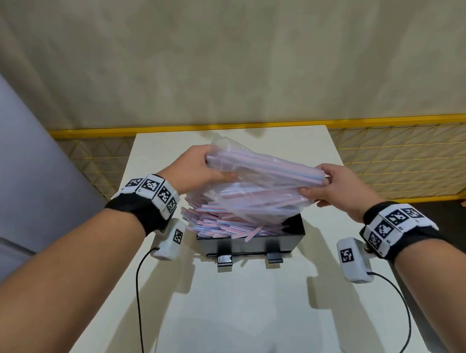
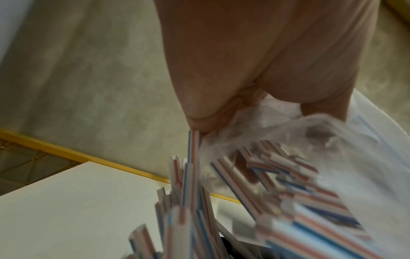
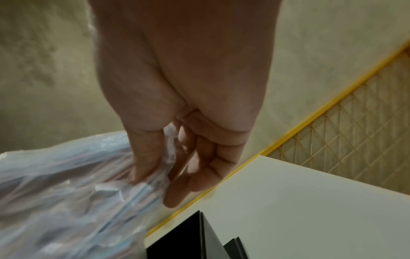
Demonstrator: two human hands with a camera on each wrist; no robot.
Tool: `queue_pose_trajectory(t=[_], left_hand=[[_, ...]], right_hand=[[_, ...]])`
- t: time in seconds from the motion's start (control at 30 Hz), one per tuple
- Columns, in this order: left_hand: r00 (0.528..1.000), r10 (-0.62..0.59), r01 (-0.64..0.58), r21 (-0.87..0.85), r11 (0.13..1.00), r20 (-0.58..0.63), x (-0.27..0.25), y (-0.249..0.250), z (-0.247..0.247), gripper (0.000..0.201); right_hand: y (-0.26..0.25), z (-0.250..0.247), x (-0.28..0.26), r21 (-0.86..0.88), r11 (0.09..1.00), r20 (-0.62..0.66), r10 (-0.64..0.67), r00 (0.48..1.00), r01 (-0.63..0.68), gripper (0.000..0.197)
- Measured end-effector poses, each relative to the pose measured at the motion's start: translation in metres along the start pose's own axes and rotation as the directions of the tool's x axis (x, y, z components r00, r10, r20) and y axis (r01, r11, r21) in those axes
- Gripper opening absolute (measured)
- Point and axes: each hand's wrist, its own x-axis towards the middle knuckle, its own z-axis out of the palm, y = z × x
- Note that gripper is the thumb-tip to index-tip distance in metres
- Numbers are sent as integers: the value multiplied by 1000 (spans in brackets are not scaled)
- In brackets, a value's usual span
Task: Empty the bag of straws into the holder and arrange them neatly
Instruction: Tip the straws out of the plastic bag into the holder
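- Bag [image 1: 254,184]: held tipped over the black holder [image 1: 250,243] on the bench [image 1: 241,306]; my left hand [image 1: 198,167] and right hand [image 1: 337,187] pinched its ends.
- Straws [image 1: 221,221]: piled askew, overhanging the holder's left rim.
- Handling: I judged shifting rightward best, then shaking gently.

I see a white rectangular bench [image 1: 255,308] with a smooth matte top, its far edge set against a yellow-framed wire mesh fence [image 1: 418,155]. Directly on it, near the middle and toward the far end, stands a black rectangular box-shaped holder [image 1: 250,245] with two small black clips on its near wall. The holder is heaped with pink, white and blue striped straws [image 1: 221,224], which stick out over its left rim. I see shadows on the bare top around it.
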Motion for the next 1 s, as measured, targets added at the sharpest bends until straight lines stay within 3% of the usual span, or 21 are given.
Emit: queue_pose_trajectory(t=[0.07, 0.1, 0.2, 0.27, 0.33, 0.43, 0.5, 0.6, 0.67, 0.73, 0.83, 1.0], left_hand=[[1000, -1, 0, 27, 1000, 12, -1, 0, 0, 31], [1000, -3, 2, 45, 999, 3, 0, -1, 0, 40], [1000, -14, 14, 22, 1000, -9, 0, -2, -2, 96], [1000, -16, 15, 12, 1000, 1, -2, 0, -2, 105], [1000, -9, 9, -6, 1000, -15, -3, 5, -2, 92], [998, 18, -20, -36, 999, -56, -2, 6, -2, 53], [993, 52, -53, -10, 999, -108, -1, 8, -1, 37], [987, 45, -50, -31, 998, -153, 0, 10, 0, 40], [987, 31, -45, -84, 995, -159, -2, 10, 0, 41], [988, 26, -50, -149, 988, -154, -4, 11, 0, 38], [986, 43, -72, -178, 981, -163, -2, 9, 1, 42], [976, 30, -75, -201, 977, -216, 0, 11, 2, 15]], right_hand=[[2, -1, 0, -1, 1000, -3, -20, 1000, 20, 39], [1, -1, -1, 41, 999, 6, -21, 1000, 21, 43], [-3, -4, -2, 219, 976, 22, 9, 1000, -13, 51], [-5, -6, -2, 171, 985, -23, 1, 1000, 3, 40], [-4, -7, -1, -52, 998, -77, -43, 996, 40, 26], [-1, -4, -2, -299, 954, -51, -57, 997, 39, 25], [-2, -1, -3, -232, 971, -11, -56, 998, 51, 27], [-6, -1, -5, 137, 990, 26, 32, 999, -35, 31], [-7, -3, -5, 247, 966, 29, 68, 997, -73, 31], [-7, -6, -5, 166, 985, -35, 43, 998, -37, 17], [-2, -11, -5, 43, 997, -120, -50, 991, 56, 16], [-7, -14, -11, -54, 994, -158, -102, 982, 94, 17]])
